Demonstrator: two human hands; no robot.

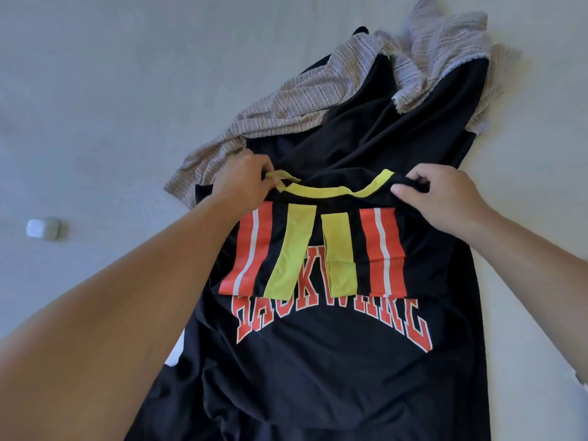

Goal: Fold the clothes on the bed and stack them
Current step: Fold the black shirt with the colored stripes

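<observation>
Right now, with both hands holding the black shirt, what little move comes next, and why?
Probably lay the pinched edge flat. The left hand and right hand pinch the folded-over top of the black jersey with orange and yellow stripes, which is not yet smoothed down.

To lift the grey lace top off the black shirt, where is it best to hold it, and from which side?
Grip the lace top at its long loose end on the bed, coming from the left. That end lies clear of the black shirt; the far bunched part drapes over it.
</observation>
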